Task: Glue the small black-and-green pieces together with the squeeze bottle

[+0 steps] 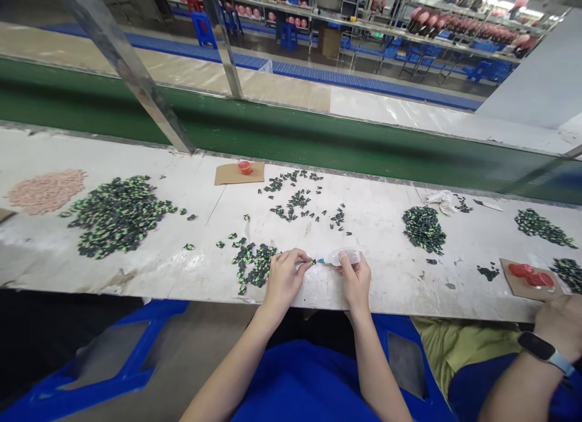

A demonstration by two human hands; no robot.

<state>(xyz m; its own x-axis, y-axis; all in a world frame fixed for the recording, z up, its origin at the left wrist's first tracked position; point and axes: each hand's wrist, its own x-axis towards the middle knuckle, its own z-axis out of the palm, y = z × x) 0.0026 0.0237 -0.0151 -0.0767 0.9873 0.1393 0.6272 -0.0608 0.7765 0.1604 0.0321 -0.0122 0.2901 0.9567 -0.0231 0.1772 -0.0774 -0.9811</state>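
My left hand (286, 275) is closed in a pinch on a small dark piece with green spots (313, 262). In my right hand (356, 279) is a clear squeeze bottle (343, 256), lying almost level. Its teal nozzle tip (321, 261) points left and comes very close to the small piece; whether they touch I cannot tell. Just left of my left hand lies a loose pile of dark-and-green pieces (254, 265). Beyond my hands are scattered small dark forked pieces (297, 199).
A large dark-green pile (118, 216) and a pink pile (48, 190) lie left. A red cup (244, 167) stands on cardboard (227, 174). More pieces (424, 229) lie right, near a co-worker's arm (522, 373). A metal post (136, 76) rises at the table's back edge.
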